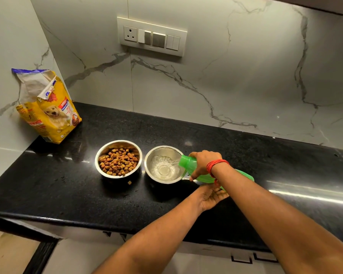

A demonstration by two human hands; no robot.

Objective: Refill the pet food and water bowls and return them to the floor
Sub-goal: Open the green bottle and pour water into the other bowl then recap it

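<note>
Two steel bowls stand side by side on the black counter (57,184). The left bowl (101,155) is full of brown kibble. The right bowl (167,150) holds a little water. My right hand (203,164) grips a green bottle (188,162) near its neck, tilted on its side, and water streams from its mouth into the right bowl. My left hand (211,197) lies palm up beneath the bottle, fingers against its underside. A red thread is tied around my right wrist.
An open yellow dog food bag (48,109) leans in the back left corner against the marble wall. One loose kibble piece (129,182) lies on the counter in front of the left bowl. A switch panel (151,36) is on the wall.
</note>
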